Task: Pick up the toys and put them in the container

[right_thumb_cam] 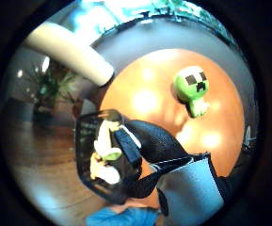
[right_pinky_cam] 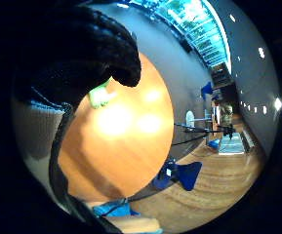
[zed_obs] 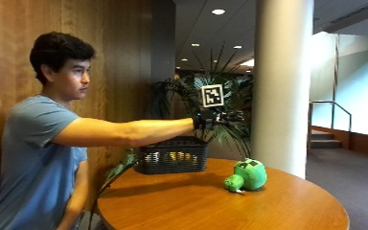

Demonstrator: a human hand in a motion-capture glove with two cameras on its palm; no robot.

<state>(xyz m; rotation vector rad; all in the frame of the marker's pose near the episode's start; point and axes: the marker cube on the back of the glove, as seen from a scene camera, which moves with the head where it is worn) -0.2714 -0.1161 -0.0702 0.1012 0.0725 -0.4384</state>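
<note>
We've got the round wooden table (zed_obs: 280, 206) with the black wicker basket (zed_obs: 171, 155) at its far edge, toys already inside. Our gloved right hand (zed_obs: 217, 117) hangs above the basket — fingers look relaxed, holding nothing. The green creeper plush (zed_obs: 247, 175) lies on the tabletop, below and beyond the hand. Only the thumb-side view shows its face.

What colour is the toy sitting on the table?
The plush toy is bright green, with black square marks on its face, seen best in the thumb-side palm view.

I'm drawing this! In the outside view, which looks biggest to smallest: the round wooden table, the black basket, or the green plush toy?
1. Round wooden table
2. Black woven basket
3. Green plush toy
</note>
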